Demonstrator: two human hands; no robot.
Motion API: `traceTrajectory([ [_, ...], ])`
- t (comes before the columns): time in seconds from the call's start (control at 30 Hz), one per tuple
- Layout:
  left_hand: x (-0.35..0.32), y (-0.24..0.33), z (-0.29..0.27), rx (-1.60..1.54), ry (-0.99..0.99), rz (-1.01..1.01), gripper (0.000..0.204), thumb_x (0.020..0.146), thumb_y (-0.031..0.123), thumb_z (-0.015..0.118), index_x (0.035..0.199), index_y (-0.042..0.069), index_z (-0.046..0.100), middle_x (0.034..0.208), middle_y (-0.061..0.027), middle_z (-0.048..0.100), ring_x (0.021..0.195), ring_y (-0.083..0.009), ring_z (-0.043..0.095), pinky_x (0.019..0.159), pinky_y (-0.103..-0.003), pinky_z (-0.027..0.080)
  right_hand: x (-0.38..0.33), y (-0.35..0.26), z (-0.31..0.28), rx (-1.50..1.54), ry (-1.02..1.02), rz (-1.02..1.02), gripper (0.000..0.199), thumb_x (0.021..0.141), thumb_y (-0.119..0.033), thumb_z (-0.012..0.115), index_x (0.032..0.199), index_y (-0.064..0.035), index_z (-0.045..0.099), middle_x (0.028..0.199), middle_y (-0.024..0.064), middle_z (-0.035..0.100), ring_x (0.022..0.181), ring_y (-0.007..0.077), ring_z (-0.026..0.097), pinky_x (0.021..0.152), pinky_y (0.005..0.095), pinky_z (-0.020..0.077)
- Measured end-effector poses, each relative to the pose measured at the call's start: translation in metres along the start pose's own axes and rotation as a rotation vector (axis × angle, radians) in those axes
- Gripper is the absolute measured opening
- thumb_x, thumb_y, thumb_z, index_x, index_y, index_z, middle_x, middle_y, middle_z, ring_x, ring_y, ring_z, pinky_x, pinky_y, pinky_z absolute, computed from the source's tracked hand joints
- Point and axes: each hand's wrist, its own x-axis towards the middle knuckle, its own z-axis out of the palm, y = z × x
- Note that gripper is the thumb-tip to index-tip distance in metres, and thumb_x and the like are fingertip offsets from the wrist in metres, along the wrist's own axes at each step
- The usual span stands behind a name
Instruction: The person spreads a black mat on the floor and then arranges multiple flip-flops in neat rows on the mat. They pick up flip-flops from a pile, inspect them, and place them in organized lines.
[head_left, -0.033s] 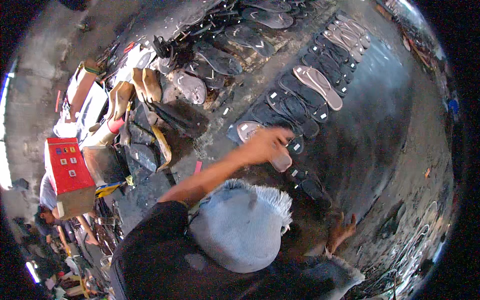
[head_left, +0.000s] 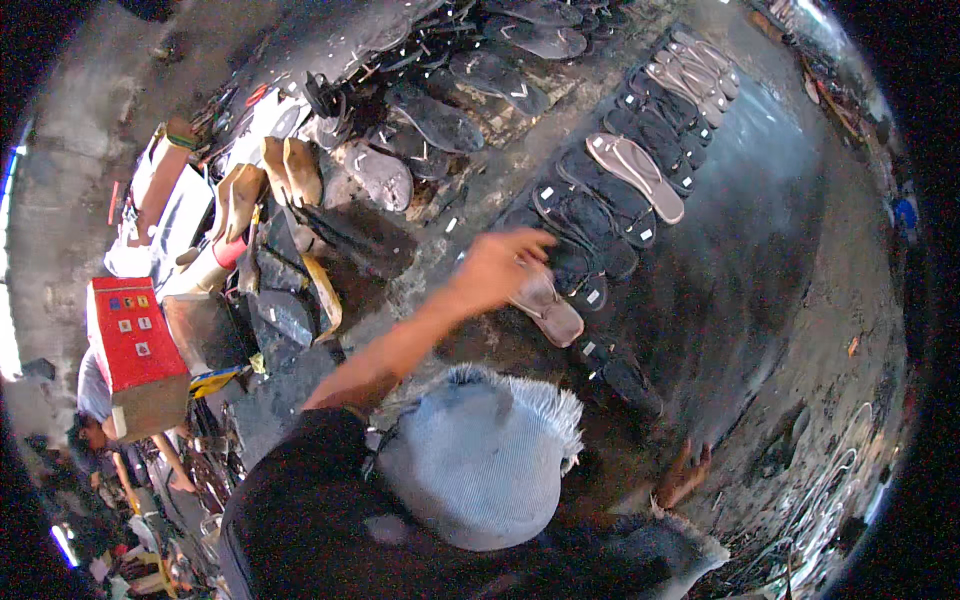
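My left hand (head_left: 500,268) reaches over the front end of a beige thong sandal (head_left: 550,312), its fingers stretched out and apart. Whether it touches the sandal I cannot make out. The rear part of the sole shows beside the hand, next to a black sandal (head_left: 592,293) with a white label. My right hand (head_left: 685,475) is beyond the frayed denim at my right, fingers spread, holding nothing. Another beige thong sandal (head_left: 635,175) lies across the row of black sandals (head_left: 590,215). A dark pair (head_left: 625,375) sits nearer to me.
More beige sandals (head_left: 690,75) end the row at the far right. Dark footwear (head_left: 440,115) lies at the back. To the left stand wooden shoe lasts (head_left: 290,170) and a red-topped box (head_left: 138,330). Another person (head_left: 95,430) is at lower left. Frayed denim (head_left: 480,455) covers my knee.
My left hand has drawn back to the left, uncovering more of the beige sandal under it. My right hand has shifted slightly downward.
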Motion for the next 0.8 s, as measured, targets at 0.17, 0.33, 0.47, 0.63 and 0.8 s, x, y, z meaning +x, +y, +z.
traceTrajectory([
  [0.17,0.068,-0.058,-0.111,0.903,0.342,0.212,0.058,0.078,0.014,0.078,0.133,0.014,0.060,0.131,-0.0143,0.062,0.123,-0.0347,0.059,0.105,-0.048,0.049,0.024,0.010,-0.017,0.123,-0.047,0.042,0.063,0.089,-0.018,0.081,0.144,-0.0057,0.054,0.148,0.0181,0.049,0.122,0.0349,0.058,0.101,0.0471,0.0502],
  [0.33,0.130,-0.105,-0.115,1.347,0.477,0.268,0.048,0.083,0.008,0.072,0.130,0.014,0.061,0.130,-0.0112,0.056,0.125,-0.0335,0.054,0.108,-0.050,0.044,0.053,-0.082,0.018,0.211,-0.048,-0.156,0.056,0.096,-0.014,0.074,0.147,-0.0072,0.051,0.148,0.0166,0.046,0.117,0.0343,0.062,0.095,0.0469,0.0543],
  [0.47,0.148,-0.122,-0.142,1.272,0.416,0.198,0.045,0.082,0.009,0.071,0.126,0.008,0.060,0.132,-0.0109,0.057,0.123,-0.0338,0.056,0.104,-0.048,0.046,0.049,-0.149,0.009,0.314,-0.083,-0.212,0.059,0.096,-0.015,0.074,0.149,-0.0099,0.049,0.150,0.0149,0.038,0.116,0.0319,0.062,0.091,0.0452,0.0546],
  [0.63,0.134,-0.076,-0.194,0.940,0.716,0.423,0.032,0.091,0.006,0.064,0.122,0.007,0.061,0.130,-0.0145,0.063,0.117,-0.0335,0.059,0.101,-0.048,0.046,0.025,-0.166,-0.012,0.399,-0.145,-0.169,0.059,0.096,-0.014,0.074,0.149,-0.0093,0.049,0.149,0.0137,0.038,0.115,0.0289,0.063,0.092,0.0415,0.0545],
  [0.8,0.078,0.091,-0.150,0.242,0.336,0.178,0.031,0.102,0.012,0.061,0.131,0.005,0.058,0.125,-0.0186,0.065,0.119,-0.0387,0.061,0.099,-0.048,0.048,0.058,-0.141,-0.023,0.458,-0.093,-0.184,0.053,0.096,-0.011,0.074,0.144,-0.0049,0.053,0.145,0.0133,0.052,0.118,0.0253,0.063,0.098,0.0392,0.0534],
])
